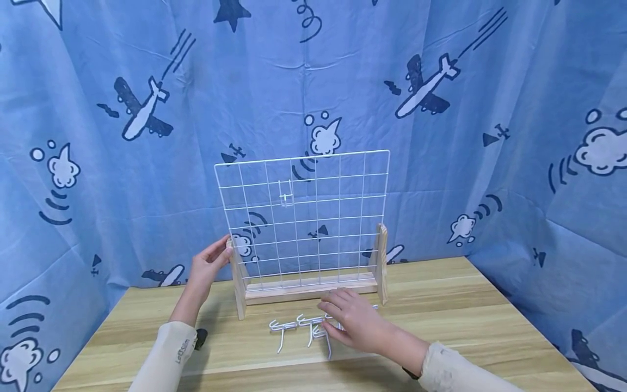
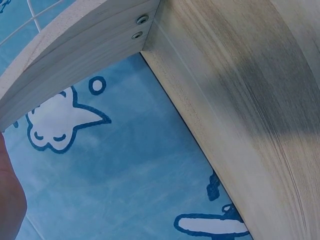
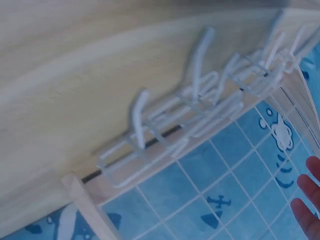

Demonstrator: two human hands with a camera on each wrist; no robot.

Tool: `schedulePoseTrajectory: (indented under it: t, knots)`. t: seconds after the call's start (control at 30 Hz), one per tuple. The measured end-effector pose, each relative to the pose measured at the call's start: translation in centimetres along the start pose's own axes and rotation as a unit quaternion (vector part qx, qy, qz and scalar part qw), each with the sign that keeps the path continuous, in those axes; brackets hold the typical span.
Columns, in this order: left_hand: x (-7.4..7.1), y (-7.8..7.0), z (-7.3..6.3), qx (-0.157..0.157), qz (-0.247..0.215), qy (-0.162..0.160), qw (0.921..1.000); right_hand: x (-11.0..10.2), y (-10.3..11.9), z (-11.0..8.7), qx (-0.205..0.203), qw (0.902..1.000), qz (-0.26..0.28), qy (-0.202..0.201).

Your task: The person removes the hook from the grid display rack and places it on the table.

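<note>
A white wire grid panel point(image 1: 315, 222) stands upright in a wooden stand point(image 1: 311, 292). At the stand's left post, my left hand point(image 1: 203, 272) pinches the upper end between thumb and fingers. In the left wrist view only part of this hand point(image 2: 10, 192) shows, beside the wooden post point(image 2: 75, 50). One white wire hook point(image 1: 286, 197) hangs on the grid, left of its middle. Several more white hooks point(image 1: 309, 322) lie on the table before the stand. My right hand point(image 1: 360, 322) hovers over their right part, fingers loosely bent and holding nothing, partly hiding them. Its fingertips point(image 3: 309, 187) appear apart from the hooks point(image 3: 195, 105).
The wood-grain table point(image 1: 441, 321) carries the stand near its back edge. Behind and at both sides hangs a blue curtain point(image 1: 343, 81) with printed planes and clouds. The stand's right post point(image 1: 382, 264) rises behind my right hand.
</note>
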State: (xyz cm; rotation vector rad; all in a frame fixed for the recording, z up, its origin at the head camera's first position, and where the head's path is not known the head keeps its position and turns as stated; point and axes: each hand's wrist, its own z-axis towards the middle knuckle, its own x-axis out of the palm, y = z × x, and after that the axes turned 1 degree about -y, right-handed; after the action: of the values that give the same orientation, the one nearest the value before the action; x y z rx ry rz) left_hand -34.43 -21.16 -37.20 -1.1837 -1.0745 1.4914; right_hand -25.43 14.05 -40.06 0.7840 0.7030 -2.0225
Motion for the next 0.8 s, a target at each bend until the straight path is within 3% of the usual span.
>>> schedulePoseTrajectory:
  t: [0.37,0.8]
  knots:
    - [0.2,0.0,-0.1,-0.006,0.003,-0.003,1.0000,-0.7,-0.9,2.7,0.049,0.9982,-0.014,-0.034]
    - [0.2,-0.2,-0.2,-0.005,0.007,-0.002,1.0000,-1.4,-2.0,6.9,0.109,0.9907,0.023,-0.077]
